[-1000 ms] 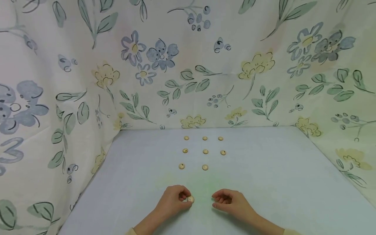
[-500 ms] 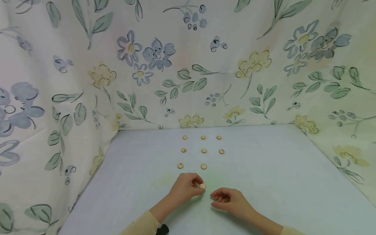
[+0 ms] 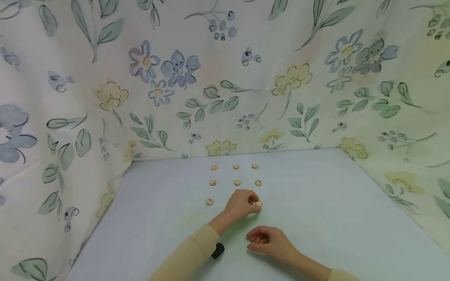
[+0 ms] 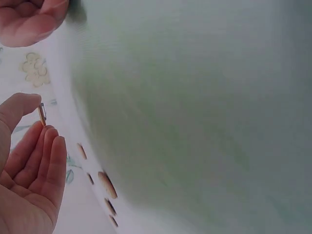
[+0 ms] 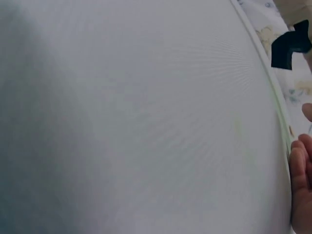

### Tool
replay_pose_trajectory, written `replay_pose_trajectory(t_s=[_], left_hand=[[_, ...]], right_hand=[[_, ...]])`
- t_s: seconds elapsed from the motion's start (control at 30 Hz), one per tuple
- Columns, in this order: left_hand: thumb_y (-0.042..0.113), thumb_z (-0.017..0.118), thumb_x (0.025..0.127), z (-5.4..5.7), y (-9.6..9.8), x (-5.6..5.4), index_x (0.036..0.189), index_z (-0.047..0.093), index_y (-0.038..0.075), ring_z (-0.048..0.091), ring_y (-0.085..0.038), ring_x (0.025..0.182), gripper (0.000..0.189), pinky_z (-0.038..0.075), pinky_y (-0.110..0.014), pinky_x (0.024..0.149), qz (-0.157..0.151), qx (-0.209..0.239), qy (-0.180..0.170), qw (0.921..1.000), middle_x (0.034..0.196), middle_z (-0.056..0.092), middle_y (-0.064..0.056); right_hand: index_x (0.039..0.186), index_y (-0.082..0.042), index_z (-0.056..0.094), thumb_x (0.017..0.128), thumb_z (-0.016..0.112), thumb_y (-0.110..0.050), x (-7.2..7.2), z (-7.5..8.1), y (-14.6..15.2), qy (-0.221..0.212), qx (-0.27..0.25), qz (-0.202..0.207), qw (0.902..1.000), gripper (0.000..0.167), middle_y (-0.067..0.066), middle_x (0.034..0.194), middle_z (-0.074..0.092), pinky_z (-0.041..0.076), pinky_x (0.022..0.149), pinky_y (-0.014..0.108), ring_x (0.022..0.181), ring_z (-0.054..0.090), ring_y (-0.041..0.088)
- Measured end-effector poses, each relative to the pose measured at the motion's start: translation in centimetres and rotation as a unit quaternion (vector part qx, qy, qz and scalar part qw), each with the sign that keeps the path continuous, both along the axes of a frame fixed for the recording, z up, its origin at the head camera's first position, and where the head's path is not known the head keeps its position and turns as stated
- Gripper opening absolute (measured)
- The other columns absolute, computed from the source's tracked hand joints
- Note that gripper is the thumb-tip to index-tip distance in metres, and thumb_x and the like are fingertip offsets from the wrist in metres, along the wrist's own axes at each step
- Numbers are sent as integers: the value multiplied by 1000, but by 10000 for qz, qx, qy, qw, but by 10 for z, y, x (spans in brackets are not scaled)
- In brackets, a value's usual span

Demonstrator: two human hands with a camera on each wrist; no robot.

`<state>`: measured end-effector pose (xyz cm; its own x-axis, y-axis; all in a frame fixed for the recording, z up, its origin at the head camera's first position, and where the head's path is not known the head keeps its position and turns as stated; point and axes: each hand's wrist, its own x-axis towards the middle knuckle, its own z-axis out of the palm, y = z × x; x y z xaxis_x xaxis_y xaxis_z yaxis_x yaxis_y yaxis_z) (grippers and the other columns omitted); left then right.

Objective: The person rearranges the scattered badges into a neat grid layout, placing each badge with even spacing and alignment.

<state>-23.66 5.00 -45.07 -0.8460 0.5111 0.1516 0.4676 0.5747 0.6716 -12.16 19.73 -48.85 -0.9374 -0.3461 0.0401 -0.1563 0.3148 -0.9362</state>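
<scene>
My left hand (image 3: pixel 240 205) pinches a small round wooden button (image 3: pixel 258 203) by its edge, between thumb and fingers. In the left wrist view that button (image 4: pixel 42 114) is seen nearly edge-on, with a thin dark line along one face. It is at the right of the nearest row of similar buttons, where one button (image 3: pixel 209 201) lies at the left end. The row's middle one is hidden behind my left hand in the head view. My right hand (image 3: pixel 272 242) is at the front of the table, fingers loosely bent, holding nothing.
Farther back lie two rows of buttons: a middle row with a central button (image 3: pixel 237 182), and a far row with a central button (image 3: pixel 236 166). A flowered cloth (image 3: pixel 218 97) hangs behind and beside the white table (image 3: pixel 316 187). A black device (image 3: pixel 218 250) is at my left wrist.
My left hand has carried the button forward and to the right, from the table's front up to the nearest row. The right hand stays in place. The head view has shifted slightly.
</scene>
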Motion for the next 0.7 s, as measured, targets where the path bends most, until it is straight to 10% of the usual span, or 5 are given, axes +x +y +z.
replay_pose_trajectory(t_s=[0.7], left_hand=[[17, 77, 78, -17, 16, -17, 82, 70, 12, 49, -5, 65, 9, 42, -21, 58, 378, -732, 518, 9953, 72, 57, 8]], right_hand=[[102, -9, 71, 84, 77, -23, -2, -1, -7, 147, -43, 192, 9997, 23, 0, 89, 67, 51, 67, 21, 75, 59, 4]])
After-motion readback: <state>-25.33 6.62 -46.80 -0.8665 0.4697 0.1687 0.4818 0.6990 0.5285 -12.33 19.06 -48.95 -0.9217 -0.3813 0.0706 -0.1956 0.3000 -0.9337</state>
